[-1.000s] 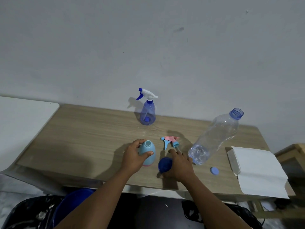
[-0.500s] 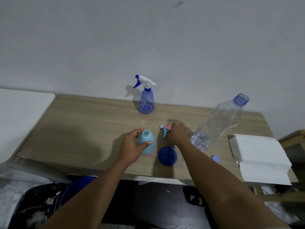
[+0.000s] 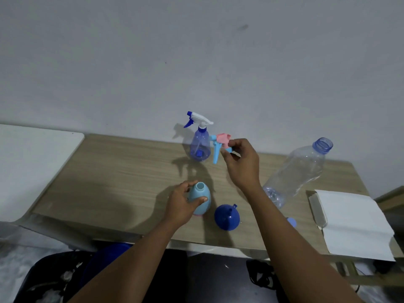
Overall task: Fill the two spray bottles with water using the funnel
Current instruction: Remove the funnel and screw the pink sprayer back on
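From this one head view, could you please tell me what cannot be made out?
- Water level inside the opaque light blue spray bottle: its wall hides it.
- Small pale blue bottle cap: partly behind the right forearm.
- Dip tube of the pink-and-blue trigger spray head: right hand covers its base.
- Dark bags under the wooden table: blurred, cut off.

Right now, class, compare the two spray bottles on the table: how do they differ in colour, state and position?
1. The light blue spray bottle is opaque; the purple spray bottle is see-through.
2. The light blue one is open, its pink and blue trigger head held in the right hand; the purple one keeps its white head on.
3. The left hand grips the light blue one; the purple one stands untouched near the wall.
Both stand upright on the table.
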